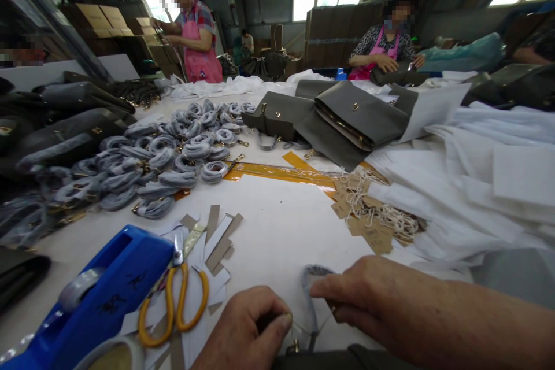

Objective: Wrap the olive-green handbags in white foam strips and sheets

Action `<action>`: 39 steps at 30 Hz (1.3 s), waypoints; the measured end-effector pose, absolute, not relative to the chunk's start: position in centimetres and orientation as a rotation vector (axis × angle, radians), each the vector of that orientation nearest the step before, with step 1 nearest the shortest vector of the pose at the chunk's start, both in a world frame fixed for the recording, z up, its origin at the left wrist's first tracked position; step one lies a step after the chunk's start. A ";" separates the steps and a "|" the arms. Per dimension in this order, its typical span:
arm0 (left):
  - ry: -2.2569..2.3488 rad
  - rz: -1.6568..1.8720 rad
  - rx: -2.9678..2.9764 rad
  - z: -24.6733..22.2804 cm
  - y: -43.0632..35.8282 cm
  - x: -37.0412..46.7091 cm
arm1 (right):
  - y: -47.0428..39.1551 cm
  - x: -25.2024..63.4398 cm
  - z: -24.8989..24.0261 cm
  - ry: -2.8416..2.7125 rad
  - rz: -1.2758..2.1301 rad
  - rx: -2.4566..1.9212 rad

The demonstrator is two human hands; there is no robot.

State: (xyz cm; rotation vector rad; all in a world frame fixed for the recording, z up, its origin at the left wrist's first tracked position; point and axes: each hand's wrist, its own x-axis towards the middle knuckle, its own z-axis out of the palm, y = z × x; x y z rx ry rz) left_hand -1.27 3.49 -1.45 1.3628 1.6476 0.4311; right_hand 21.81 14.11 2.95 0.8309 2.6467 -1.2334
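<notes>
My left hand (249,329) is closed, with thumb and forefinger pinched on a thin string at the bottom of the view. My right hand (368,295) is also closed, just beyond a handle wrapped in clear plastic (309,300). A small brown edge shows at its fingertips, and the string seems to run up to them past the handle's base. Below both hands lies a dark grey-green bag (347,358), cut off by the frame, with a small gold metal fitting (295,346) near my left thumb.
Left are orange-handled scissors (173,300), a blue tape dispenser (104,295) and many wrapped straps (160,156). String tags (373,225), white sheets (477,185) and grey-green bags (359,115) lie right and ahead. Two people in pink aprons work across the table.
</notes>
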 end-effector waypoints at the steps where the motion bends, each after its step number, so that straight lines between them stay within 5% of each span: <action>1: 1.639 0.454 1.323 -1.3 3.6 -1.1 | 14.3 21.1 2.9 2.628 -1.253 0.797; 6: 1.626 0.554 1.153 -1.1 4.1 -0.9 | 14.7 17.7 1.3 2.484 -1.137 0.798; 21: 1.600 0.584 1.192 -2.3 4.0 -1.0 | 14.4 16.8 -0.9 2.357 -1.696 0.857; 39: 1.225 0.416 0.886 -1.2 4.1 -1.0 | 14.3 17.8 -0.7 2.587 -1.234 0.883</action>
